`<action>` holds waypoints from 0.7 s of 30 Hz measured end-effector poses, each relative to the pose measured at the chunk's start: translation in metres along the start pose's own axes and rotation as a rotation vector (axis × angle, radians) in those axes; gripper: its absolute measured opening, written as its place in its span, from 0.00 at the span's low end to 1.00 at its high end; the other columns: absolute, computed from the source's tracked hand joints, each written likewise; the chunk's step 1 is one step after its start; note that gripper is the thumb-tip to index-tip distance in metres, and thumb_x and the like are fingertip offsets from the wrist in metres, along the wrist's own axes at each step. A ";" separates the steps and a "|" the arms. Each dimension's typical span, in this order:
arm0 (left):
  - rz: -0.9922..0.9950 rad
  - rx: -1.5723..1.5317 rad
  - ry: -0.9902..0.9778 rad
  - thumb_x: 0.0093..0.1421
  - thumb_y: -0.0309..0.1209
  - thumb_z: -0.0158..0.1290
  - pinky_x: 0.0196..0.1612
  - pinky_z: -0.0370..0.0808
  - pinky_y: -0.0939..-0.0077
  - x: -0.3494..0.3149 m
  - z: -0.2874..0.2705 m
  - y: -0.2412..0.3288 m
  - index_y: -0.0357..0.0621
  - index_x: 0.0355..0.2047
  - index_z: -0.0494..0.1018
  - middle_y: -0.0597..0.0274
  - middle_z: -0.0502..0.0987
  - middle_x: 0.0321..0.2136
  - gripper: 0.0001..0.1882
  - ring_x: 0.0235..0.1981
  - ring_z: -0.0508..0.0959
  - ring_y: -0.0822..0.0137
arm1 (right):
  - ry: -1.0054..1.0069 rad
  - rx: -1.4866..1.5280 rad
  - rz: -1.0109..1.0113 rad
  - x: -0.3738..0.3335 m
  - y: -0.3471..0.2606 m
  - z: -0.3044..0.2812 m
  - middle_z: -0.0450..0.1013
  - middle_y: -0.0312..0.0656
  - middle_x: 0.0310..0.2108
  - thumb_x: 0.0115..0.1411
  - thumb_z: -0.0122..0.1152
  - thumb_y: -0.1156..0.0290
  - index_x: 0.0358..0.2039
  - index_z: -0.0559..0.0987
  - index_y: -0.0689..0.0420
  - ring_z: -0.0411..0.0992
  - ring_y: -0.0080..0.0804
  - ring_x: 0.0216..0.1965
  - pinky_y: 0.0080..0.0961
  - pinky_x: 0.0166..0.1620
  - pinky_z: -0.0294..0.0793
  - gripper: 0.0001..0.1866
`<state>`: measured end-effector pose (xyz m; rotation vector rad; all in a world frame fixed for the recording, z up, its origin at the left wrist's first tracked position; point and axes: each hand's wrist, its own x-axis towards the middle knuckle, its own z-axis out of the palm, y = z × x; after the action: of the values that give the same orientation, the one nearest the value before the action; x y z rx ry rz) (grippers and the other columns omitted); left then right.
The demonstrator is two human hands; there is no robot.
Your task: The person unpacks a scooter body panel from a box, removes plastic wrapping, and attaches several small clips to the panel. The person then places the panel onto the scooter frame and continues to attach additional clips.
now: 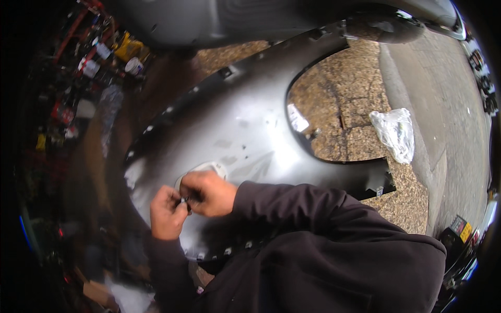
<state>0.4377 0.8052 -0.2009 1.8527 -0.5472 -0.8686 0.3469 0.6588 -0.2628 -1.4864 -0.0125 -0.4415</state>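
Note:
Before me lies a dark grey car fender (209,122), its wheel-arch cutout toward the right. Over its lower left part my two hands meet. My left hand (166,215) is closed, thumb and fingers pinching a small shiny metal piece (183,200). My right hand (213,193) is also closed, its fingertips at the same piece. The fingers cover most of it, so its exact kind is hidden. Partly behind my right hand, a pale round item (219,169) shows against the fender.
Beyond the fender is a dark car body panel (209,23). A clear plastic bag (395,134) lies on the pebbled ground to the right. Tubs and clutter, including a white tub (134,66), crowd the far left. White paper (297,118) sits by the wheel-arch edge.

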 end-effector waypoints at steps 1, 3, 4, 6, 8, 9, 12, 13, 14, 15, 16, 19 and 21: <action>-0.002 0.002 -0.006 0.51 0.12 0.44 0.27 0.71 0.81 -0.001 0.000 -0.001 0.38 0.31 0.63 0.62 0.71 0.24 0.10 0.23 0.72 0.75 | -0.012 0.027 0.013 0.000 0.001 0.000 0.71 0.50 0.25 0.40 0.62 0.80 0.26 0.73 0.62 0.72 0.49 0.28 0.36 0.30 0.72 0.11; -0.005 0.014 -0.010 0.50 0.12 0.44 0.26 0.71 0.81 -0.001 0.000 -0.002 0.39 0.31 0.62 0.62 0.71 0.25 0.10 0.23 0.72 0.75 | -0.030 0.047 0.015 0.000 0.002 -0.001 0.71 0.49 0.25 0.39 0.63 0.80 0.26 0.73 0.62 0.72 0.48 0.27 0.36 0.30 0.71 0.11; -0.004 0.026 -0.011 0.50 0.12 0.44 0.26 0.71 0.81 -0.001 -0.001 -0.002 0.39 0.31 0.62 0.62 0.71 0.24 0.10 0.22 0.72 0.75 | -0.040 0.041 0.002 0.000 0.003 -0.002 0.71 0.49 0.25 0.38 0.64 0.80 0.26 0.72 0.62 0.72 0.48 0.27 0.36 0.30 0.71 0.12; -0.020 0.016 -0.019 0.51 0.12 0.46 0.28 0.75 0.79 -0.001 -0.002 -0.002 0.37 0.31 0.63 0.59 0.72 0.25 0.09 0.23 0.74 0.73 | -0.035 0.015 -0.051 0.000 0.005 -0.003 0.72 0.49 0.26 0.39 0.64 0.81 0.26 0.71 0.63 0.72 0.47 0.27 0.36 0.29 0.71 0.12; -0.015 0.011 -0.028 0.51 0.12 0.46 0.28 0.75 0.79 -0.002 -0.002 -0.001 0.37 0.31 0.63 0.58 0.73 0.25 0.09 0.23 0.75 0.72 | -0.076 0.082 0.003 -0.001 0.006 -0.003 0.72 0.49 0.26 0.40 0.63 0.81 0.26 0.71 0.63 0.73 0.46 0.26 0.35 0.29 0.71 0.12; -0.013 0.018 -0.039 0.51 0.12 0.47 0.28 0.75 0.78 -0.002 -0.002 0.000 0.36 0.31 0.64 0.57 0.73 0.25 0.09 0.23 0.75 0.71 | -0.073 0.081 -0.011 -0.001 0.006 -0.004 0.72 0.49 0.26 0.41 0.63 0.81 0.26 0.71 0.63 0.73 0.46 0.26 0.35 0.29 0.71 0.11; -0.037 -0.002 -0.045 0.51 0.13 0.47 0.28 0.75 0.77 -0.003 -0.002 0.003 0.35 0.31 0.64 0.57 0.73 0.25 0.08 0.23 0.75 0.71 | -0.088 0.071 -0.027 -0.003 0.004 -0.005 0.71 0.48 0.25 0.42 0.62 0.82 0.26 0.70 0.63 0.73 0.45 0.26 0.34 0.28 0.71 0.11; -0.049 0.004 -0.053 0.51 0.13 0.48 0.28 0.75 0.76 -0.003 -0.002 0.003 0.35 0.30 0.64 0.57 0.73 0.24 0.08 0.23 0.75 0.70 | -0.094 0.067 -0.028 -0.003 0.004 -0.006 0.71 0.48 0.24 0.42 0.62 0.82 0.26 0.70 0.63 0.73 0.45 0.25 0.34 0.28 0.71 0.11; -0.051 -0.003 -0.061 0.51 0.13 0.49 0.28 0.75 0.76 -0.003 -0.002 0.004 0.35 0.30 0.64 0.57 0.72 0.24 0.08 0.23 0.75 0.71 | -0.106 0.062 -0.022 -0.003 0.003 -0.007 0.71 0.48 0.23 0.42 0.62 0.82 0.26 0.70 0.63 0.73 0.45 0.25 0.34 0.28 0.71 0.10; -0.052 -0.010 -0.072 0.51 0.13 0.49 0.28 0.75 0.76 -0.003 -0.002 0.005 0.35 0.30 0.64 0.57 0.72 0.24 0.08 0.23 0.75 0.71 | -0.101 0.092 -0.013 -0.003 0.003 -0.008 0.71 0.48 0.23 0.42 0.62 0.81 0.26 0.70 0.63 0.73 0.45 0.25 0.34 0.28 0.71 0.10; -0.057 -0.024 -0.082 0.52 0.13 0.49 0.28 0.75 0.76 -0.002 -0.001 0.006 0.35 0.30 0.64 0.57 0.72 0.24 0.08 0.23 0.75 0.71 | -0.103 0.120 0.002 -0.003 0.002 -0.009 0.71 0.48 0.22 0.42 0.62 0.81 0.26 0.70 0.63 0.73 0.45 0.25 0.34 0.28 0.71 0.10; -0.043 -0.002 -0.075 0.53 0.13 0.49 0.27 0.74 0.77 -0.003 0.001 0.005 0.36 0.30 0.64 0.58 0.72 0.24 0.08 0.22 0.74 0.71 | -0.078 0.088 0.000 -0.005 0.002 -0.007 0.72 0.48 0.21 0.43 0.62 0.81 0.25 0.70 0.63 0.73 0.46 0.24 0.34 0.27 0.70 0.10; -0.058 -0.011 -0.073 0.54 0.13 0.49 0.27 0.73 0.78 -0.004 0.003 0.005 0.37 0.30 0.63 0.58 0.72 0.24 0.08 0.22 0.73 0.72 | -0.062 0.079 0.002 -0.008 0.002 -0.004 0.72 0.49 0.21 0.43 0.62 0.80 0.26 0.70 0.63 0.73 0.46 0.24 0.34 0.27 0.70 0.10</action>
<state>0.4331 0.8043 -0.1964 1.8408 -0.5347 -0.9794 0.3391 0.6576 -0.2669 -1.4216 -0.0768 -0.3890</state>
